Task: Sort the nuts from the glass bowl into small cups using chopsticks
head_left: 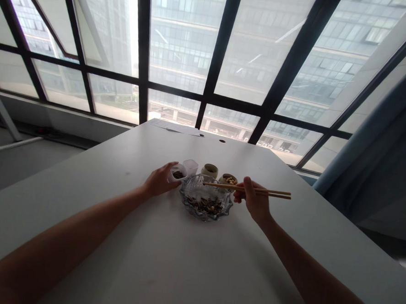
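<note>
My left hand (160, 179) is closed around the side of a small white cup (179, 180) that has dark seeds inside. In my right hand (255, 199) is a pair of wooden chopsticks (269, 192), held nearly level with the tips pointing left above a glass bowl (225, 213). The bowl has a wavy rim and sunflower seeds (204, 206) in it. Something tiny and dark may be at the chopstick tips; I cannot make it out. Behind the bowl stand a translucent cup (190, 166), a greenish jar (209, 171) and a second jar (224, 188) holding peanuts (230, 180).
Everything stands on a white table (141, 263). Paper (177, 129) lies at its far edge, near two dark holes in the tabletop. Large black-framed windows rise beyond the table, and a blue curtain (371, 148) hangs at the right.
</note>
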### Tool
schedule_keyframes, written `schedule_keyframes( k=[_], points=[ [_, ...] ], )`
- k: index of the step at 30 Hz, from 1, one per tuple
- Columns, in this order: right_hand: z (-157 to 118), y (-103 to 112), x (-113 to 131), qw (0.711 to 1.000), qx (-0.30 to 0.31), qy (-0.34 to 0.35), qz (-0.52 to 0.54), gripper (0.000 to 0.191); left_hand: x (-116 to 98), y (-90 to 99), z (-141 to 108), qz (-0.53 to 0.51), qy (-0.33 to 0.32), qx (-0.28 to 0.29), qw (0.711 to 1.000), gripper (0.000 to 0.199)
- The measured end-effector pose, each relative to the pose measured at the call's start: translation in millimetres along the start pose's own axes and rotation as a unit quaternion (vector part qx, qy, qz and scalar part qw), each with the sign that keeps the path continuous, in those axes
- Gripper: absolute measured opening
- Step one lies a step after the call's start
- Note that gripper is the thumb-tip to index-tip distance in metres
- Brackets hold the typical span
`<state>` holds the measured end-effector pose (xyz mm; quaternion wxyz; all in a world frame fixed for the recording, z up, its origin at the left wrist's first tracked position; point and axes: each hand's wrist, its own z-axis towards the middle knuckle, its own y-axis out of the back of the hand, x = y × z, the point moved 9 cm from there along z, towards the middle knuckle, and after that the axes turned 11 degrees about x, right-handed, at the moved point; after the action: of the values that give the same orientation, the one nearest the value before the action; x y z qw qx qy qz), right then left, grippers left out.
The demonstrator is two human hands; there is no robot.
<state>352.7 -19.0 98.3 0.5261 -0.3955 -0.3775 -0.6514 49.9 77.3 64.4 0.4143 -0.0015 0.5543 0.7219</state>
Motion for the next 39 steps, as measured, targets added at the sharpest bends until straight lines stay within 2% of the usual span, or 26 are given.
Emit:
schedule_keyframes(
  k=[4,7,11,13,15,18,21,24,27,29,31,36,39],
  points=[
    [-17.5,-25.5,27.3,0.982,0.087,0.104,-0.130,0.042,11.3,-4.5,3.5,-0.003,0.054,0.015,0.998,0.077],
    [-22.5,-34.3,28.8,0.978,0.109,0.112,-0.142,0.042,19.7,-6.2,4.5,-0.015,0.058,0.015,0.998,0.083],
    [-11.6,-17.3,22.6,0.993,0.029,0.077,-0.084,0.046,22.7,6.7,5.2,-0.043,0.052,-0.009,0.998,0.084],
    [-4.2,-1.3,18.2,0.996,-0.030,0.061,-0.050,0.051,9.9,19.1,10.2,-0.027,0.043,-0.035,0.998,0.079],
    [1.5,15.5,11.8,0.995,-0.084,0.047,-0.012,0.055,-15.6,23.8,22.9,0.009,0.024,-0.035,0.999,0.075],
    [5.6,34.7,1.5,0.989,-0.137,0.035,0.029,0.058,-63.0,3.0,55.5,0.062,-0.013,0.050,0.997,0.075],
    [6.3,44.9,-4.6,0.986,-0.159,0.038,0.037,0.059,-92.7,-30.6,89.2,0.095,0.001,0.146,0.985,0.082],
    [6.3,49.4,-6.0,0.984,-0.168,0.048,0.032,0.059,-96.4,-57.7,112.6,0.126,0.063,0.212,0.967,0.088],
    [6.4,50.5,-5.0,0.984,-0.170,0.053,0.018,0.059,-95.8,-72.0,124.9,0.136,0.081,0.239,0.958,0.074],
    [5.8,50.5,-3.3,0.984,-0.168,0.056,0.011,0.058,-97.4,-74.6,128.5,0.134,0.068,0.236,0.960,0.068],
    [4.5,49.4,-0.6,0.985,-0.161,0.064,-0.002,0.056,-100.4,-72.9,129.4,0.132,0.046,0.216,0.966,0.075],
    [1.0,40.2,5.7,0.987,-0.116,0.096,-0.064,0.049,-113.3,-61.0,126.1,0.122,-0.065,0.110,0.984,0.090],
    [-1.4,36.0,6.1,0.984,-0.103,0.110,-0.091,0.046,-114.6,-59.6,123.5,0.099,-0.106,0.077,0.986,0.091]
  ],
)
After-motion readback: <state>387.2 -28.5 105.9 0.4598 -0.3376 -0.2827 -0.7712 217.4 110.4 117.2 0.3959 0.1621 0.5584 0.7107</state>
